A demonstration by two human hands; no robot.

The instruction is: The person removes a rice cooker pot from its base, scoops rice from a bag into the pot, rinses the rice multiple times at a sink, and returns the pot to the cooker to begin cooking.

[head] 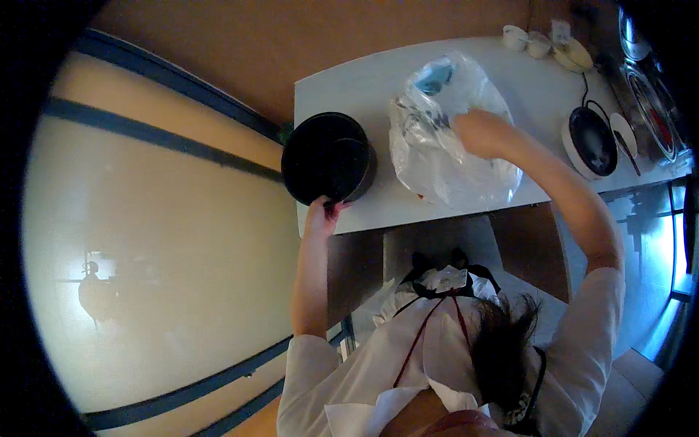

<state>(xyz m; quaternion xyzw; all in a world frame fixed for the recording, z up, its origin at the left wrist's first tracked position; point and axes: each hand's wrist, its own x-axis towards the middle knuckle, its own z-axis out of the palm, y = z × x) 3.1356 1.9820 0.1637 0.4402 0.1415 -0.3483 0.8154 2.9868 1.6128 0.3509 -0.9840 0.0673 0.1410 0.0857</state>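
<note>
My left hand [323,214] grips the near edge of a deep round black pot [327,158], which is tilted above the left end of the white table [382,71]. Its inside looks dark and no contents can be made out. Over the middle of the table, my right hand [480,133] is at the upper side of a clear plastic bag [458,175]; the fingers are curled against the crumpled film. Something blue-green [435,79] shows through the far part of the bag, and a small reddish bit shows at its near edge.
A black-lined round pan [592,142], a white dish [623,136] and a dark-handled utensil [627,153] lie on the right. Small white cups [514,38] and a yellowish plate [572,55] stand at the back right, near a shiny metal appliance [650,109]. A glossy panel [164,218] borders the left.
</note>
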